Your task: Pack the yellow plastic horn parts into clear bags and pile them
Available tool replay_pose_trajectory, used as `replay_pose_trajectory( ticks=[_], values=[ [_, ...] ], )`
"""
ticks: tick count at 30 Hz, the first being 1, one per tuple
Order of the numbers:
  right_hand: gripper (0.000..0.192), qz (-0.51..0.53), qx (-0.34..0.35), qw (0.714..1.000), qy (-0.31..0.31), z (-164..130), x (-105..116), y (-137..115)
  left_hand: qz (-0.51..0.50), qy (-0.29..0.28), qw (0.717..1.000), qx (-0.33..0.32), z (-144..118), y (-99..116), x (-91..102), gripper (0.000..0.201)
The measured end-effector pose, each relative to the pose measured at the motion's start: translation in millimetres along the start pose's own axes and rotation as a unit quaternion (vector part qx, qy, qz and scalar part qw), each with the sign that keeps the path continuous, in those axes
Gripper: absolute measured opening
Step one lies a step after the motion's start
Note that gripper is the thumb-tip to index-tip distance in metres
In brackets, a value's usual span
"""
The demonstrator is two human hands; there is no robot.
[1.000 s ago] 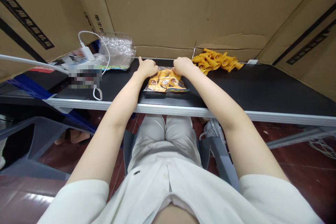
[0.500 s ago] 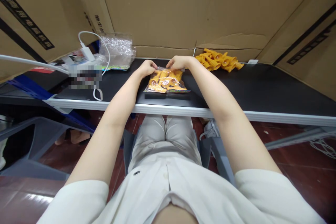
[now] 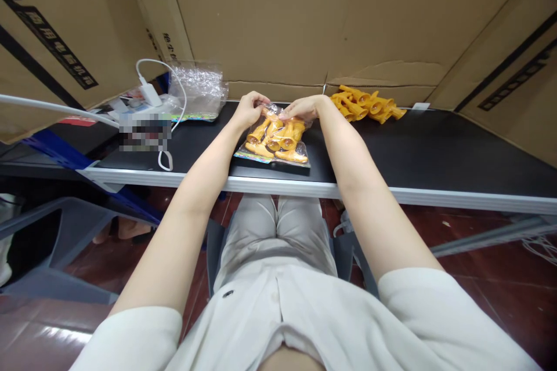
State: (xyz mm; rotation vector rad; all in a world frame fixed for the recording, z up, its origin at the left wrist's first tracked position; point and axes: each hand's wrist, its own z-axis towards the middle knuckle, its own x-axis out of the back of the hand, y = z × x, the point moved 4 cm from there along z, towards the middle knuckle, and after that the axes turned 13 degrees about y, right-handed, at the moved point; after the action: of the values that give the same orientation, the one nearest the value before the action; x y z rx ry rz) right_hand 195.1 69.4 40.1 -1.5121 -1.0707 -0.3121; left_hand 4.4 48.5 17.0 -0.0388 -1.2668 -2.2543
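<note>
A clear plastic bag (image 3: 272, 160) filled with several yellow-orange, horn-shaped plastic pieces (image 3: 287, 136) rests on the black tabletop. Its far edge is pinched at the left corner by my left hand (image 3: 252, 109), fingers closed on the film. On the other side my right hand (image 3: 302, 109) has its thumb and fingers closed on the bag's upper right part. A strip of colourful print shows along the bag's near edge. Parts of the bag's far edge are hidden behind my fingers.
A heap of loose yellow-orange pieces (image 3: 369, 103) lies at the back right. At the back left are flat clear bags (image 3: 200, 93), a white plug with cable (image 3: 150, 94) and small clutter. Cardboard walls (image 3: 278, 23) enclose the table (image 3: 435, 151), which has a metal front edge (image 3: 282, 185).
The bag has tilted and its near edge has come closer to the table's front. My right hand has slid inward over the bag's top; my left hand has shifted slightly right.
</note>
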Motion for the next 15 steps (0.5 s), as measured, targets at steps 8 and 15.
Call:
replay_pose_trajectory(
  ticks=[8, 15],
  values=[
    [0.009, 0.129, -0.007, 0.987, 0.1, -28, 32, -4, -0.104, 0.099, 0.987, 0.066, 14, -14, 15.6, 0.027],
    [0.016, 0.312, 0.09, 0.879, 0.35, -73, 155, 61, -0.081, 0.158, 0.966, 0.189, 18, -36, 25.7, 0.027]
  ],
)
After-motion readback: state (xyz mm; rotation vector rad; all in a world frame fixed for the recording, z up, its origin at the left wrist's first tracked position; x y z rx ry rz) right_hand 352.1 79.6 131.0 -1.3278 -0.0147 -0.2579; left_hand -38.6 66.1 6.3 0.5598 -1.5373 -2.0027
